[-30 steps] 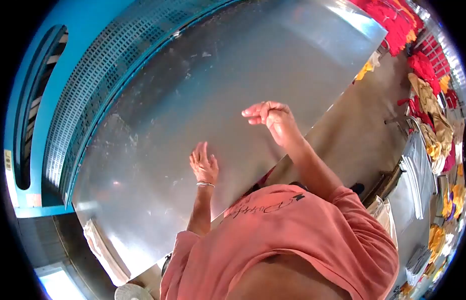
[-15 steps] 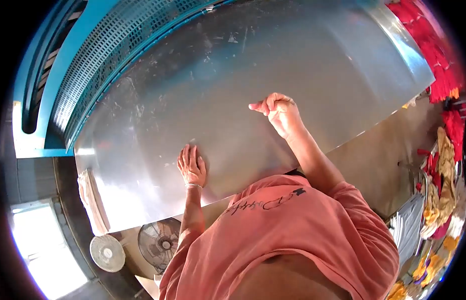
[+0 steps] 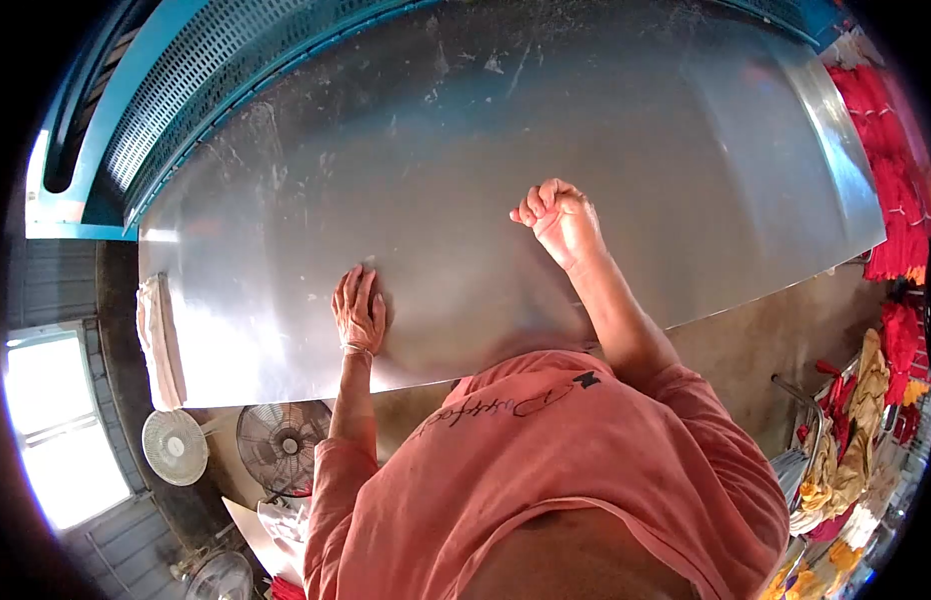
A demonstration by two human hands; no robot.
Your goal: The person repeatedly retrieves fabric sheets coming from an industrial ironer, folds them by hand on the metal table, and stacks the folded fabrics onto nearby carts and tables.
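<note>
The broad metal tabletop [image 3: 446, 230] lies directly in front of the person, running from the front of the pink shirt [image 3: 586, 460] to a blue machine with perforated panels [image 3: 186, 90] at the far side. Its dull, shiny surface carries pale scuff marks [image 3: 496, 63], thickest toward the machine.

The left hand [image 3: 359, 312] is palm down over the left-centre part of the tabletop, seemingly resting on it; its grip is apart, with the fingers extended and the thumb away from them. A thin pale band [image 3: 357, 350] circles that wrist. The right hand [image 3: 564, 225] is raised over the middle of the tabletop, its grip drawn together, the fingers curled toward the palm.

A folded beige cloth [image 3: 162, 340] lies along the tabletop's left end. Below that end stand a white fan [image 3: 176, 447] and, nearer the person, a dark fan [image 3: 286, 445]; farther left is a bright window [image 3: 61, 430]. Beyond the right end hang bundles of red cloth [image 3: 891, 170]. Nearer the person on that side, tan cloth [image 3: 858, 430] is draped beside a bent metal frame [image 3: 814, 405].
</note>
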